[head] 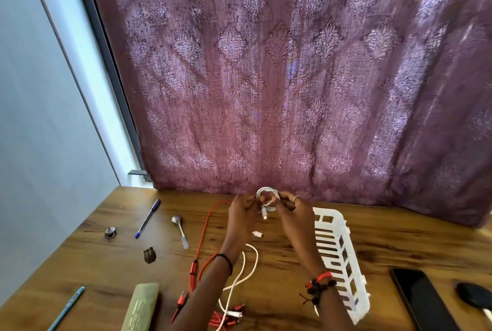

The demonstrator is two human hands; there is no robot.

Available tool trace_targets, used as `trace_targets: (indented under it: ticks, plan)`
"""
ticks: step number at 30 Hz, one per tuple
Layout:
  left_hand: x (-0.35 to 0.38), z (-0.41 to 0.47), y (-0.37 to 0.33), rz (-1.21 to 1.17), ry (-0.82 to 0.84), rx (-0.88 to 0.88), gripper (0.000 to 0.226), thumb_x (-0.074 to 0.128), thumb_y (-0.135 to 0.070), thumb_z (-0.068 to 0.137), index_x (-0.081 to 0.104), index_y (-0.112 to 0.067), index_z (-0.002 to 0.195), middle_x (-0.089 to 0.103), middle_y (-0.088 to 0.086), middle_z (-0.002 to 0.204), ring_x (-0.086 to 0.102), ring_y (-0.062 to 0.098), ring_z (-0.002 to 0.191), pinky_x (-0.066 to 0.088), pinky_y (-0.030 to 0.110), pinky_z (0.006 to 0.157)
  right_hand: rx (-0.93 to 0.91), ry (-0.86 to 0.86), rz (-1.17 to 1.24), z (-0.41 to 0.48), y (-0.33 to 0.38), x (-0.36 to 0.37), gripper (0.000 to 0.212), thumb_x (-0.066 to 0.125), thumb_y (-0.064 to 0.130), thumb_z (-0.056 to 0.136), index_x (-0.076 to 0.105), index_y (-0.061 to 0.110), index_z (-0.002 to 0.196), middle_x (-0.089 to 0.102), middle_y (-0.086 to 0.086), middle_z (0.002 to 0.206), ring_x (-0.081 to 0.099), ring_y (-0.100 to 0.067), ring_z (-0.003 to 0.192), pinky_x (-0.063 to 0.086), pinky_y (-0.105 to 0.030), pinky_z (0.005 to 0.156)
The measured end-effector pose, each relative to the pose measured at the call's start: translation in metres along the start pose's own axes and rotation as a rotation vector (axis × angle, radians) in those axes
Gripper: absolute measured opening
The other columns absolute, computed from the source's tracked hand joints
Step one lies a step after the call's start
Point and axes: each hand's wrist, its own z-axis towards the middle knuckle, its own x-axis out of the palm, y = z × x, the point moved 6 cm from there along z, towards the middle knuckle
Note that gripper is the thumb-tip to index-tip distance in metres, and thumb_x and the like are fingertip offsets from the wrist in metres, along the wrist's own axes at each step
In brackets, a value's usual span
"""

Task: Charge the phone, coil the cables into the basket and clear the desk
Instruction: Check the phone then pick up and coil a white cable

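Note:
Both hands are raised over the middle of the wooden desk, pinching a small coil of white cable (267, 193). My left hand (243, 209) grips its left side and my right hand (288, 207) its right side. One white plug dangles below the coil. A second white cable (250, 264) lies loose on the desk under my forearms. A red cable (206, 235) runs from the back of the desk toward me in a tangle. The white slotted basket (336, 253) stands just right of my right wrist. A black phone (419, 298) lies screen-up at the right.
On the left part of the desk lie a blue-capped pen (147, 217), a metal spoon (181, 231), two small dark objects (110, 232) (149, 255), a green flat case (141, 306) and a light-blue pen (66, 308). A black round object (472, 296) sits at the far right. A purple curtain hangs behind.

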Motion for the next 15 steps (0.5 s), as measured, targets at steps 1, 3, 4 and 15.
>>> trace_targets:
  ticks: [1,3,4,15]
  plan:
    - [0.000,0.002,0.001,0.005,0.019,0.004,0.013,0.054,0.003,0.088,0.066,0.005,0.093,0.067,0.018,0.081,0.059,0.025,0.077,0.051,0.046,0.071,0.017,0.031,0.034,0.000,0.000,0.001,0.005,0.067,0.024,0.084,0.069,0.024,0.089,0.070,0.017,0.075,0.064,0.006,0.068,0.043,-0.005,0.060]
    - [-0.001,0.004,0.000,0.026,0.057,0.034,0.016,0.053,0.002,0.088,0.069,0.001,0.087,0.065,0.007,0.070,0.054,0.016,0.068,0.044,0.038,0.063,0.069,0.107,0.159,0.003,-0.003,0.001,0.013,0.070,0.017,0.082,0.067,0.025,0.091,0.072,0.014,0.080,0.067,0.002,0.074,0.047,-0.007,0.063]
    - [-0.002,0.004,-0.001,0.026,0.066,0.046,0.017,0.054,0.002,0.088,0.070,-0.002,0.083,0.062,-0.001,0.066,0.051,0.011,0.065,0.040,0.033,0.061,0.093,0.160,0.242,0.004,-0.004,0.003,0.019,0.069,0.012,0.082,0.065,0.023,0.096,0.074,0.010,0.083,0.068,0.000,0.074,0.048,-0.009,0.063]
    - [0.004,0.006,-0.016,0.151,0.109,0.155,0.010,0.064,-0.005,0.084,0.072,-0.002,0.088,0.072,0.011,0.085,0.061,0.014,0.078,0.048,0.031,0.072,0.087,0.124,0.152,0.010,-0.013,-0.003,0.049,0.067,0.003,0.076,0.055,0.038,0.107,0.072,0.005,0.088,0.067,-0.009,0.081,0.051,-0.025,0.066]
